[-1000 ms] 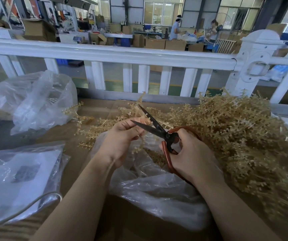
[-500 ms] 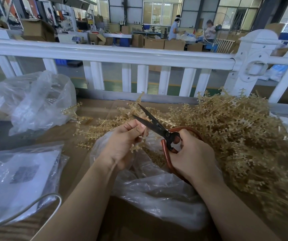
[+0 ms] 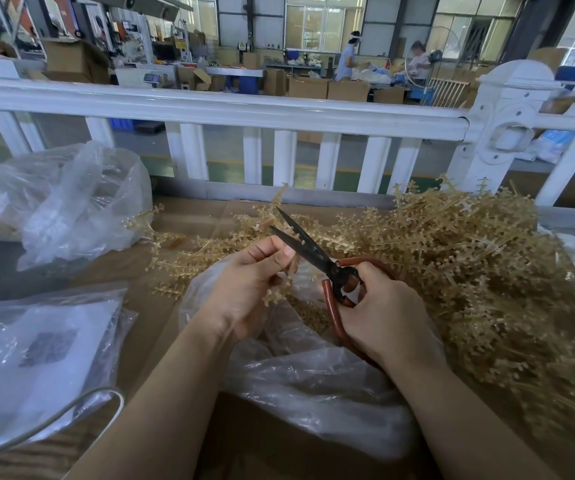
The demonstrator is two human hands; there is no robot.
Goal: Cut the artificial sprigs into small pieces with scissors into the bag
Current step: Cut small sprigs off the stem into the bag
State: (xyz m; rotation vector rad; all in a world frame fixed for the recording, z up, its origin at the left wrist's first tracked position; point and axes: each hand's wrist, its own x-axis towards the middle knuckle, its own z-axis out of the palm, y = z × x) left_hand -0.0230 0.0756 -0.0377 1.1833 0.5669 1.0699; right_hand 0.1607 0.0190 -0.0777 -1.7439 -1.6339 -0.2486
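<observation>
A heap of tan sprigs (image 3: pixel 469 271) covers the table's right side, beside the clear bag (image 3: pixel 314 382) under both hands. The right hand (image 3: pixel 383 313) grips red-handled scissors (image 3: pixel 317 258), blades parted. The left hand (image 3: pixel 244 289) pinches a sprig piece (image 3: pixel 277 295) above the bag.

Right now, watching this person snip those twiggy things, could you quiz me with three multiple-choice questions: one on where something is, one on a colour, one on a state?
1. Where is the big sprig pile?
A. right of the hands
B. left of the hands
C. behind the railing

2. What colour are the scissors' handles?
A. blue
B. reddish-brown
C. yellow

3. How are the blades?
A. shut
B. parted
C. hidden in the bag

Answers:
1 A, the pile spreads beside the right hand.
2 B, reddish loops show in that hand.
3 B, two black tips stand apart beside the left hand, which pinches a sprig.
</observation>
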